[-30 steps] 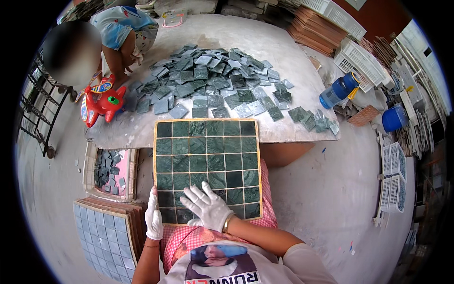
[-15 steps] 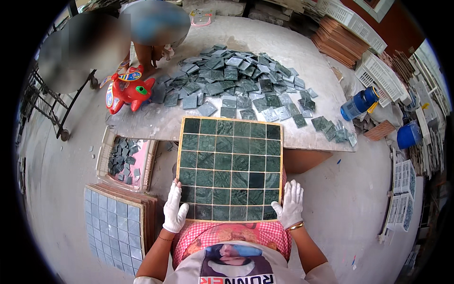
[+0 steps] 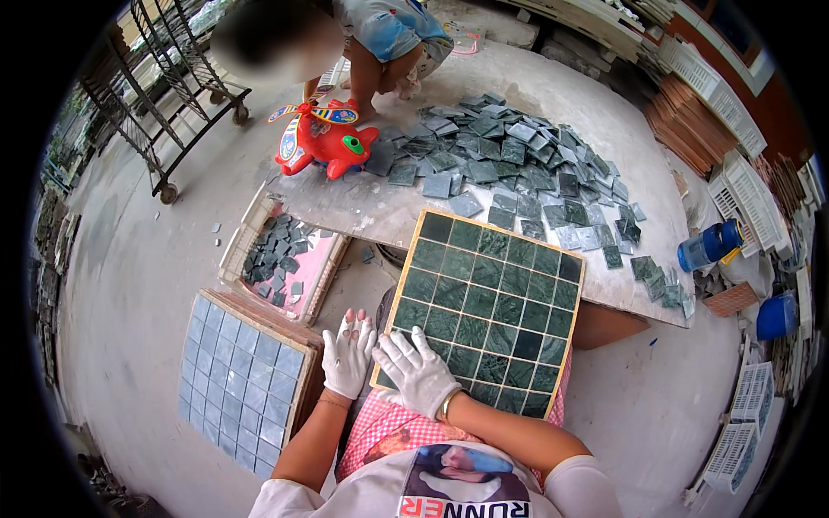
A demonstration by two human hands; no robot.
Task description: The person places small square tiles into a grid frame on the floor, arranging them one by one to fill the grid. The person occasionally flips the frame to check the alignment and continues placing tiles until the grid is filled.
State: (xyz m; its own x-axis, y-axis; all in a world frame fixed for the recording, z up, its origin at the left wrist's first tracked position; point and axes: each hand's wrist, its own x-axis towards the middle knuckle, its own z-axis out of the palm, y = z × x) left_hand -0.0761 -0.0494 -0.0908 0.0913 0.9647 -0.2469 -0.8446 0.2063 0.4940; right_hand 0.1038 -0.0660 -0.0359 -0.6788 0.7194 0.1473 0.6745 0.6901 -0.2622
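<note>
A wooden-framed board of square dark green tiles point(image 3: 484, 302) lies across my lap, its far edge by the worktable. Gloved in white, my right hand point(image 3: 418, 373) reaches over the lower left of the board, fingers extended on or just above the tiles. My left hand point(image 3: 348, 356), also in a white glove with bare fingertips showing, is held just left of the frame, palm up and fingers spread. Nothing is visible in either hand. Left of my left arm stands a stack of boards topped with blue-grey tiles point(image 3: 233, 375).
Loose green tiles point(image 3: 509, 142) are heaped on the table point(image 3: 596, 104), beside a red toy plane point(image 3: 324, 142). A crate of tile pieces point(image 3: 324, 272) sits below at left. A person point(image 3: 389, 34) crouches on the far side. A blue jug point(image 3: 710, 245) stands right; a wheeled rack point(image 3: 164, 112), far left.
My right hand has left the board's right edge and crossed to its lower left. My left hand has come off the left edge and turned palm up. The whole view has shifted and tilted.
</note>
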